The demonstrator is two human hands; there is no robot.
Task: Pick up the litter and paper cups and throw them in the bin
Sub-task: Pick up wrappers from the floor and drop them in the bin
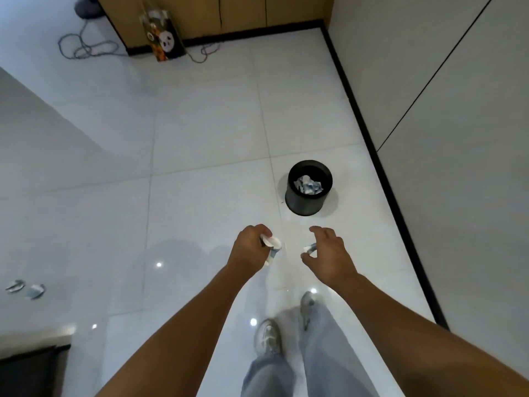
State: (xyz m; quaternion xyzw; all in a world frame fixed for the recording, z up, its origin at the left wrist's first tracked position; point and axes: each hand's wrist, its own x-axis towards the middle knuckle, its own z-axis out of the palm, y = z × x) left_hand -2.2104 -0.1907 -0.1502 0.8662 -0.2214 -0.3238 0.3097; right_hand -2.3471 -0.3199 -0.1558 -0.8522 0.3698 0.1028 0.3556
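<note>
With our left hand (pixel 252 247) gripping a paper cup (pixel 273 247) and our right hand (pixel 329 255) pinching crumpled litter (pixel 309 248), we should release only above the bin (pixel 309 186) just ahead.

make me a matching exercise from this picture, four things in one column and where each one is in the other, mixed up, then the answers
Things:
1. black bin
2. panda bag
3. crushed paper cup
4. two flattened cups

Places:
A. gripped in the left hand
B. lying on the floor at the far left edge
C. standing on the floor ahead of the hands, near the black skirting
D. leaning against the wooden cabinet at the top

Pairs: 1-C, 2-D, 3-A, 4-B
</note>
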